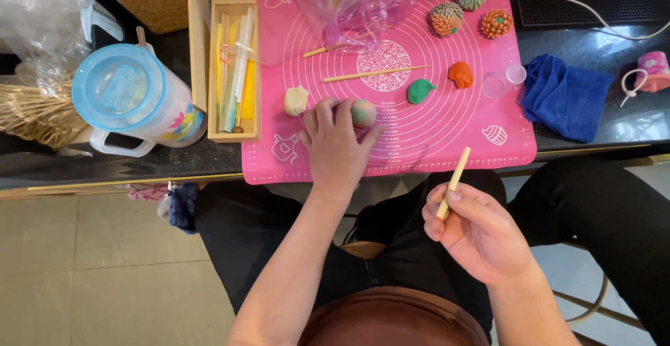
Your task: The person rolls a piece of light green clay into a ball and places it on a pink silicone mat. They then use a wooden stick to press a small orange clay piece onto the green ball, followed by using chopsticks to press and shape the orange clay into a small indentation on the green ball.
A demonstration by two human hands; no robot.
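My left hand (336, 143) rests on the pink mat (433, 136) with its fingers on a small ball of mixed pink and green clay (363, 113). My right hand (478, 231) is off the table above my lap and grips a short pale wooden stick (455, 180) that points up toward the mat's front edge. A cream lump of clay (296, 100) lies just left of my left hand. A green lump (419, 90) and an orange lump (460, 74) lie further right on the mat.
Several finished spiky clay flowers (464, 7) sit at the mat's back right by a clear plastic bag (352, 0). A wooden box of sticks (234, 70), a blue-lidded jug (132, 98), a blue cloth (565, 94) and two long sticks (377, 74) surround the mat.
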